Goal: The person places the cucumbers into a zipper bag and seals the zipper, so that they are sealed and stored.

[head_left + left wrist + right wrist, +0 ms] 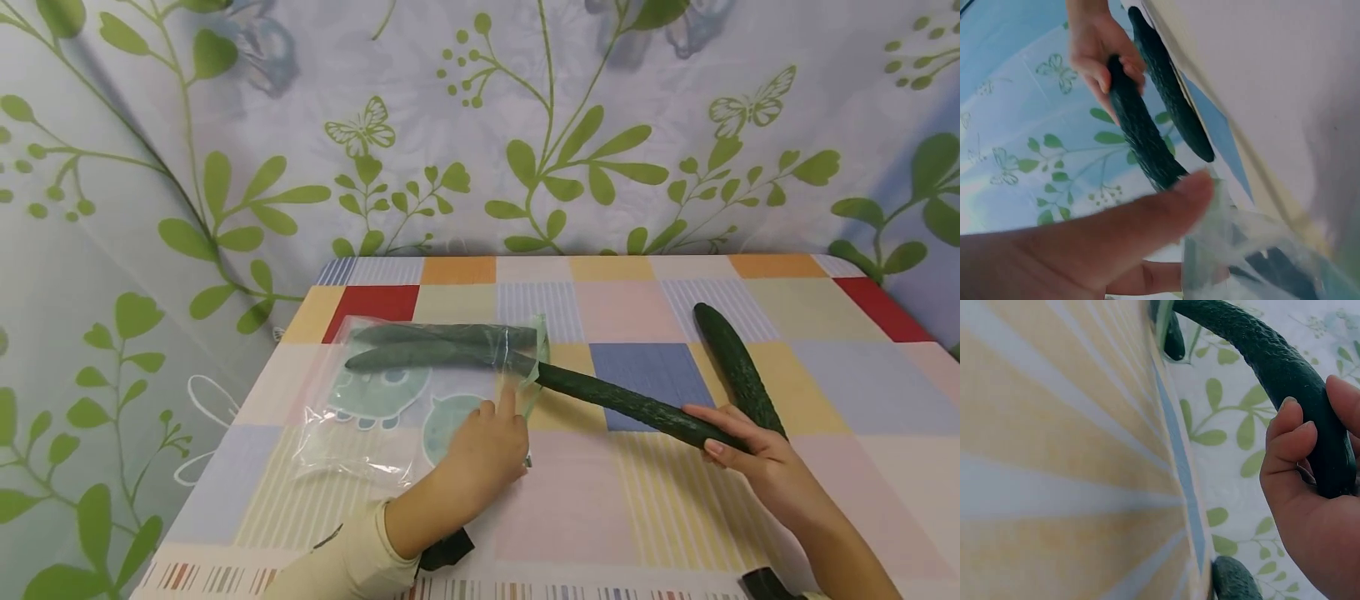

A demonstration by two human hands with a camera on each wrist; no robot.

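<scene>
My right hand [776, 475] grips the near end of a long dark green cucumber [630, 402], whose far end passes through the mouth of a clear plastic bag [315, 417]. Inside the bag, along its back side, lie other cucumbers [442, 335]. My left hand [487, 442] pinches the bag's green-edged mouth; in the left wrist view the thumb [1191, 190] lies against that edge. The right wrist view shows the right fingers [1291, 437] curled round the cucumber [1272, 356].
Another cucumber [738, 367] lies on the patchwork tablecloth [817, 467] at the right, just beyond my right hand. A curtain with green leaves [570, 125] hangs behind the table. White cord loops [202, 400] hang off the table's left side.
</scene>
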